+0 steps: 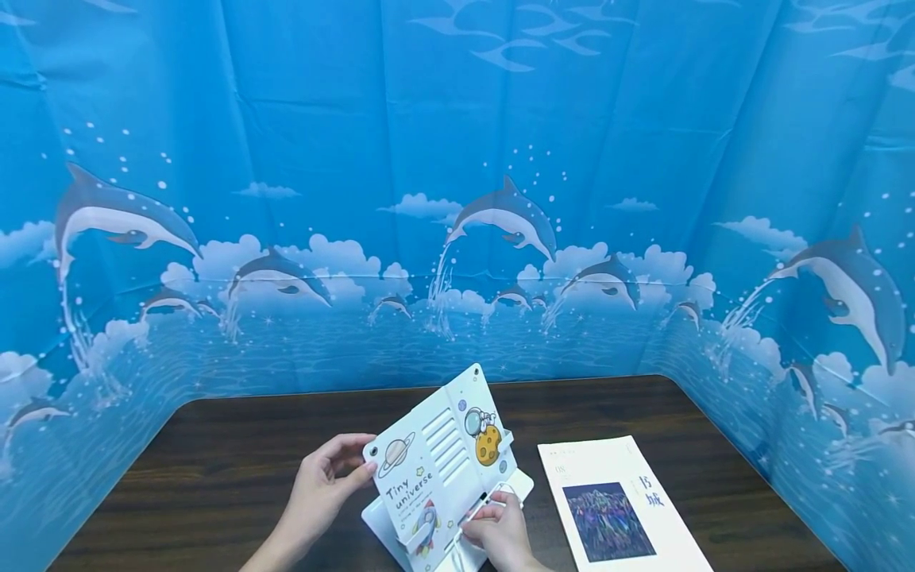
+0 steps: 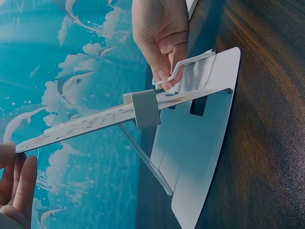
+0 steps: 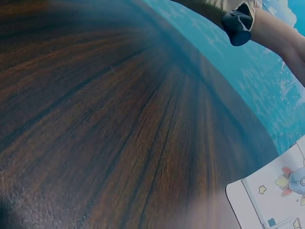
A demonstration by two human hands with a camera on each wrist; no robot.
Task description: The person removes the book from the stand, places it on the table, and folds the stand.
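Note:
A white book stand [image 1: 436, 457], printed with planets, a rocket, an astronaut and "Tiny universe", stands with its panel tilted up from a white base plate [image 2: 200, 138]. My left hand [image 1: 322, 481] pinches the panel's left upper corner between thumb and fingers. At the lower edge, my right hand [image 1: 500, 528] pinches a bent white wire bar [image 2: 190, 59] with its fingertips. Behind the panel, a thin metal support leg [image 2: 145, 155] runs down to the base. In the right wrist view only a corner of the stand [image 3: 252, 188] shows, and the right hand is out of sight.
A white-covered book [image 1: 672, 524] with a dark picture lies flat to the right of the stand. The dark wood table [image 1: 236, 469] has a blue dolphin-print curtain [image 1: 322, 159] behind it and along its sides. The left forearm [image 3: 276, 38] wears a strapped device.

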